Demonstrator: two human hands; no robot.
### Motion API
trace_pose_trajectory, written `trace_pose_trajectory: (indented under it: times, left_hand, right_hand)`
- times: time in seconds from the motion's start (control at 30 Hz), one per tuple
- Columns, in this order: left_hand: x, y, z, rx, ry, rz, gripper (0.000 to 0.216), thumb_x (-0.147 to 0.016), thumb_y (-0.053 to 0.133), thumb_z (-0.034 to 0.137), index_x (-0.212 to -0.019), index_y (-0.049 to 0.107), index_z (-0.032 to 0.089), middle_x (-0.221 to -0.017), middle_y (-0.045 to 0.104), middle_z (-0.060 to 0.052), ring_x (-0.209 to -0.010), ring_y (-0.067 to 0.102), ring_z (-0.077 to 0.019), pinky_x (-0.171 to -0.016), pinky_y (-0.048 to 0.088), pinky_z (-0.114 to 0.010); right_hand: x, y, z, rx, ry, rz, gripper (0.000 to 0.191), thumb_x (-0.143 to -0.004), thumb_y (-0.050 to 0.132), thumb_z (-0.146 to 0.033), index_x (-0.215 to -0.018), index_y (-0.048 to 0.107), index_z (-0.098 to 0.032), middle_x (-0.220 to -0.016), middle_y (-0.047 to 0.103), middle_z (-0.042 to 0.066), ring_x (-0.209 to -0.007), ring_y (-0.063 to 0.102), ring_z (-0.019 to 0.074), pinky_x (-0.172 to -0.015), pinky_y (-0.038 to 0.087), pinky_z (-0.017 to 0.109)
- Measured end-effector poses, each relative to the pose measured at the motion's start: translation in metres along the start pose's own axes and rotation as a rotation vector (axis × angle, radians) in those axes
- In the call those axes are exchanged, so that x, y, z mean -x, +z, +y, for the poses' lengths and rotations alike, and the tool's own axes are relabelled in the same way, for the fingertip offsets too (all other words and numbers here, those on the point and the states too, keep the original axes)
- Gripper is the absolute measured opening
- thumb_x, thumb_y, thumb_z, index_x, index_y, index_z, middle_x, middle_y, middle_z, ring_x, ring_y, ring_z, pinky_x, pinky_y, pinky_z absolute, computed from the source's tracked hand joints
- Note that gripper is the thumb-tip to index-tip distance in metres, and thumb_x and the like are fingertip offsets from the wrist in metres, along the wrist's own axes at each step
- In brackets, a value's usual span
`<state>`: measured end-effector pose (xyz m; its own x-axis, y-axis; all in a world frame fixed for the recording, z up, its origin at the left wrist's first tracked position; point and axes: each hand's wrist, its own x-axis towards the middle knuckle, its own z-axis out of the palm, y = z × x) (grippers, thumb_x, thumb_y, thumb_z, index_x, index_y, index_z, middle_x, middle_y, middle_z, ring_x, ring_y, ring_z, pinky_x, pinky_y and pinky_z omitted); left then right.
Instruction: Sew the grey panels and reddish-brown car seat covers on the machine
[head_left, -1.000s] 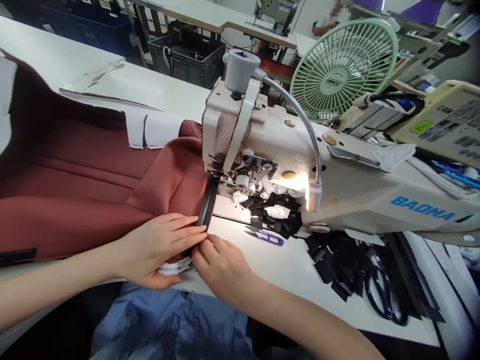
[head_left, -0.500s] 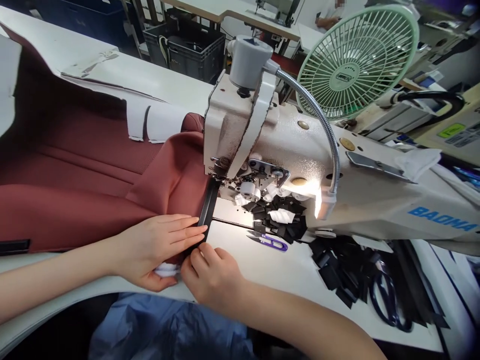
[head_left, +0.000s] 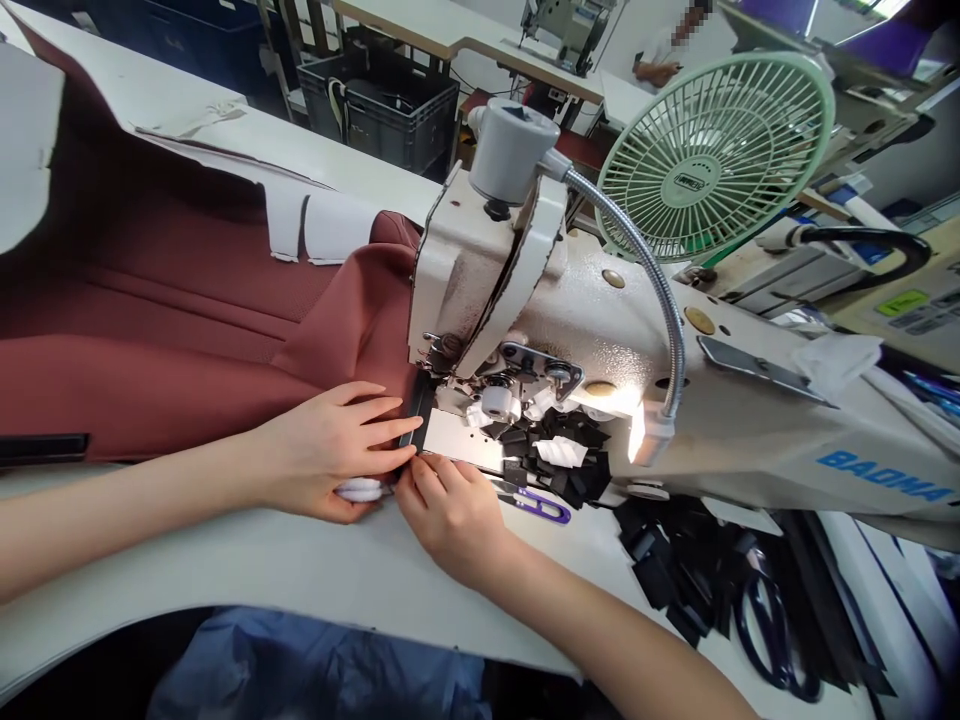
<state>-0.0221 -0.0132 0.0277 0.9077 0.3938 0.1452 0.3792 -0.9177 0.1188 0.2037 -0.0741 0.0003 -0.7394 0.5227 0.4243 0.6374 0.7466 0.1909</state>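
A large rust-red fabric piece (head_left: 172, 330) lies across the white table (head_left: 300, 570) and runs under the needle of a cream sewing machine (head_left: 600, 330). A black strip (head_left: 417, 415) edges the fabric in front of the presser foot. My left hand (head_left: 330, 450) lies flat on the red fabric, fingers stretched toward the strip, thumb under the white padded edge (head_left: 358, 489). My right hand (head_left: 450, 510) is beside it, fingertips pinched on the near end of the black strip.
Purple thread snips (head_left: 541, 503) lie right of my right hand. Black and white scraps (head_left: 559, 450) pile under the machine arm, more black pieces and dark scissors (head_left: 772, 630) at the right. A green fan (head_left: 712, 160) stands behind; another person works far back.
Both hands have slid forward with the fabric toward the presser foot, so less black strip shows in front of the needle. The view has shifted slightly.
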Motion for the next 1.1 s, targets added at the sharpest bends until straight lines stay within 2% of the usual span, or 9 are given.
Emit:
trace_pose_trajectory:
  times: [0.2,0.4,0.53,0.6,0.8,0.97,1.1]
  left_hand:
    - [-0.007,0.005,-0.007,-0.085,-0.021,0.083,0.035,-0.094,0.051,0.048,-0.115,0.067,0.025,-0.138,0.062,-0.005,-0.126,0.054,-0.0326,-0.111,0.035,-0.052]
    - [-0.019,0.010,-0.019,-0.098,-0.039,0.078,0.033,-0.093,0.053,0.046,-0.114,0.068,0.024,-0.124,0.068,-0.008,-0.113,0.058,-0.0288,-0.105,0.037,-0.049]
    - [-0.017,0.013,-0.009,-0.140,-0.148,0.116,0.037,-0.094,0.053,0.043,-0.120,0.066,0.020,-0.133,0.065,-0.010,-0.112,0.058,-0.0294,-0.106,0.035,-0.049]
    - [-0.016,0.014,-0.007,-0.133,-0.157,0.137,0.039,-0.093,0.055,0.042,-0.122,0.065,0.019,-0.135,0.064,-0.010,-0.112,0.058,-0.0291,-0.103,0.037,-0.048]
    - [-0.019,0.016,-0.019,-0.090,-0.072,0.159,0.032,-0.088,0.061,0.040,-0.113,0.068,0.020,-0.122,0.068,-0.009,-0.109,0.059,-0.0281,-0.099,0.039,-0.048]
    - [-0.028,0.014,-0.033,-0.076,-0.037,0.151,0.027,-0.087,0.061,0.038,-0.105,0.068,0.020,-0.112,0.068,-0.007,-0.107,0.059,-0.0266,-0.102,0.037,-0.046]
    - [-0.038,0.013,-0.051,-0.114,0.000,0.143,0.020,-0.088,0.059,0.036,-0.099,0.067,0.022,-0.099,0.068,-0.005,-0.095,0.058,-0.0248,-0.099,0.037,-0.046]
  right_hand:
    - [0.001,0.002,0.017,0.012,-0.031,-0.071,0.026,-0.100,0.042,-0.008,-0.099,0.068,-0.014,-0.097,0.068,0.011,-0.083,0.057,0.0192,-0.063,0.041,0.034]
    - [-0.004,0.012,0.034,0.050,-0.015,-0.107,0.023,-0.101,0.044,-0.009,-0.098,0.066,-0.016,-0.092,0.066,0.008,-0.080,0.055,0.0188,-0.062,0.040,0.034]
    - [-0.009,0.009,0.033,0.004,0.038,-0.103,0.021,-0.101,0.046,-0.012,-0.106,0.065,-0.016,-0.105,0.068,0.010,-0.091,0.057,0.0204,-0.068,0.043,0.034]
    - [-0.011,0.007,0.031,-0.059,0.062,-0.081,0.023,-0.102,0.044,-0.015,-0.113,0.064,-0.015,-0.109,0.069,0.010,-0.093,0.057,0.0201,-0.072,0.044,0.033]
    - [-0.016,0.007,0.033,-0.080,0.082,-0.029,0.021,-0.101,0.046,-0.012,-0.092,0.064,-0.015,-0.080,0.065,0.004,-0.073,0.052,0.0172,-0.065,0.039,0.032]
    - [-0.017,0.013,0.038,-0.045,0.114,-0.088,0.016,-0.100,0.052,-0.015,-0.107,0.066,-0.013,-0.092,0.070,0.006,-0.083,0.057,0.0190,-0.070,0.043,0.034]
    - [-0.019,0.019,0.042,0.014,0.183,-0.200,0.023,-0.099,0.054,-0.016,-0.118,0.066,-0.015,-0.110,0.073,0.009,-0.091,0.061,0.0213,-0.071,0.047,0.034]
